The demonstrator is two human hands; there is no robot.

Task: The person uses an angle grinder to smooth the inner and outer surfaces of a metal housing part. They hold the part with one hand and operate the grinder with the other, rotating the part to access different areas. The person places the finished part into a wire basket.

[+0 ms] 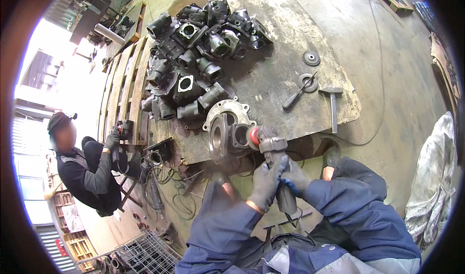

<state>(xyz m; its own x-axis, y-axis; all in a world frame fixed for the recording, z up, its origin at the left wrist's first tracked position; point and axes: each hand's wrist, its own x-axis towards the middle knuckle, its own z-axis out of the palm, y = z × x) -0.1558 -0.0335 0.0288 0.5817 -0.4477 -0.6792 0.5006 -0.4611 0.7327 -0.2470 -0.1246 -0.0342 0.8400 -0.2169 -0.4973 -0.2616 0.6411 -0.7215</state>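
Note:
My left hand (264, 183), in a dark grey glove, is closed around the body of an angle grinder (274, 148). My right hand (296, 178), gloved with a blue patch at the cuff, grips the same grinder from its other side. The grinder's red disc (253, 137) is at the right-hand flange of a dark metal casting (239, 134); whether it touches cannot be made out. This casting has a large round flange (217, 139) and stands at the table's near edge. Behind it lies a pale flange ring (227, 110) with bolt lugs.
Many black castings (193, 61) are heaped on the worn tabletop (286, 37). To the right lie a hammer (333, 104), a pointed tool with a dark handle (294, 97) and a loose disc (311, 58). At left a co-worker (89, 170) handles a dark part beside a pallet (121, 85).

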